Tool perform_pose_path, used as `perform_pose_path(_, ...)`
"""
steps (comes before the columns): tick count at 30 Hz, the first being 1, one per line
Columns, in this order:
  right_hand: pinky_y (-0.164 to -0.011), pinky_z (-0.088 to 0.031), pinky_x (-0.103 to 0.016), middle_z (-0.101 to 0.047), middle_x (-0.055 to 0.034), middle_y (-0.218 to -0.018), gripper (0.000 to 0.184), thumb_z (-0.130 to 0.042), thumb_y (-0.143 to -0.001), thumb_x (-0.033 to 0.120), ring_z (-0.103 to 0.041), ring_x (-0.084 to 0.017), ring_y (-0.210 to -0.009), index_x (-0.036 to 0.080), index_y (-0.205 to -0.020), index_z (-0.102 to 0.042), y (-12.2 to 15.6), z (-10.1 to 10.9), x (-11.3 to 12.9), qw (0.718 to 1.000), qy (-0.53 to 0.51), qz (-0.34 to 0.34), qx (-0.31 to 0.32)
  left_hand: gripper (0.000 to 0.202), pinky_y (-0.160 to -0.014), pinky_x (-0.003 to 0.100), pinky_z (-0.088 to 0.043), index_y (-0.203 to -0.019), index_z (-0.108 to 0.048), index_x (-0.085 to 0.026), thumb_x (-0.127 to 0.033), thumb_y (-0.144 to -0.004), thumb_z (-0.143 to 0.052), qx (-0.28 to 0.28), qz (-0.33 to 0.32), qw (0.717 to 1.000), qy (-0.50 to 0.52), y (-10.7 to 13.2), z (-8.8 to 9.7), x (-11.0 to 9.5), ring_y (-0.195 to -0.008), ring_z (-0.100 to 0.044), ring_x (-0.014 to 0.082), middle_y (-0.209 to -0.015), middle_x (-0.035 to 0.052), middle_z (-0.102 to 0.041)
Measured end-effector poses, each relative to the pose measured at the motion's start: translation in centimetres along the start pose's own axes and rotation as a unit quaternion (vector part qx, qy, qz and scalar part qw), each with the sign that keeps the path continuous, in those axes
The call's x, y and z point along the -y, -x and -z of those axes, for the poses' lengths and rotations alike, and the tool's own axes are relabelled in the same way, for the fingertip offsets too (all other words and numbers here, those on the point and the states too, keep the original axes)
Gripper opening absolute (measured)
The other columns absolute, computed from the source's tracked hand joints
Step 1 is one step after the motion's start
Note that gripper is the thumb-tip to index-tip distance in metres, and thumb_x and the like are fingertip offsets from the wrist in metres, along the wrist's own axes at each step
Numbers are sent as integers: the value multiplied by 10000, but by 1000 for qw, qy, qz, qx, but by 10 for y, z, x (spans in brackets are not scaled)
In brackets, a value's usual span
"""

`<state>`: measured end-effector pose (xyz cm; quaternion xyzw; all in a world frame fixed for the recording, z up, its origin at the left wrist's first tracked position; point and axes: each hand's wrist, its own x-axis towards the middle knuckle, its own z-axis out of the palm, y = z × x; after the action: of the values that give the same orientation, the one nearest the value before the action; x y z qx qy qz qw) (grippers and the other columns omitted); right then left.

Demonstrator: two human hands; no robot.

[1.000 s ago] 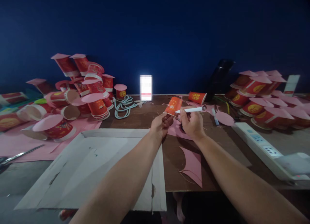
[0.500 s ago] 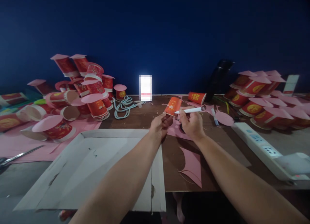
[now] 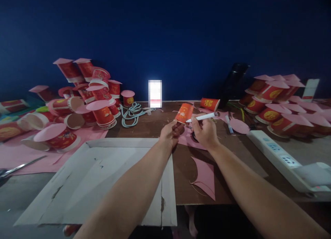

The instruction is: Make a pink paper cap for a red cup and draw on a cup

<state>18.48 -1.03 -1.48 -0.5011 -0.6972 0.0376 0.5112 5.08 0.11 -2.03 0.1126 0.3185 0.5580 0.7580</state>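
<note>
My left hand is closed round the base of a red paper cup, holding it tilted above the brown table. A white pen-shaped tool is gripped in my right hand, its tip touching the cup's side. Pink paper offcuts lie on the table just below my hands. A pink paper disc rests to the right of my right hand.
Red cups with pink paper lids are heaped at the left and right. A white cardboard tray lies front left, scissors at far left, a power strip at right, a coiled cable and a lit phone behind.
</note>
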Motion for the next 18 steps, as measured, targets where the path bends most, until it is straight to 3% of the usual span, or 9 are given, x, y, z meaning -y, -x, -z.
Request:
perform_pose_path(7, -514, -416, -259, -596, -13, -535, 305, -481, -860, 423, -560, -146, -478, 167, -734, -589, 0, 0, -2, 998, 7, -53, 23, 139, -521, 188, -457, -733, -570, -116, -135, -849, -494, -6, -20, 1000, -9, 1, -2, 2, -551, -614, 90, -647, 31, -625)
perform_pose_path(12, -515, -418, -253, -599, -8, -549, 279, -488, -861, 405, -552, -134, -479, 170, -747, -586, 0, 0, -1, 999, -9, -43, 15, 130, -527, 198, -468, -759, -579, -113, -129, -849, -486, -7, -20, 1000, -8, 1, -1, 2, -580, -630, 100, -682, 39, -643)
perform_pose_path(18, -597, -464, -281, -627, -12, -650, 218, -508, -864, 373, -558, -137, -549, 184, -840, -615, 1, 2, -3, 998, -16, -22, -63, 115, -614, 230, -510, -792, -592, -111, -143, -849, -497, 20, -23, 999, 17, -1, 3, 2, -623, -645, 103, -729, 52, -656)
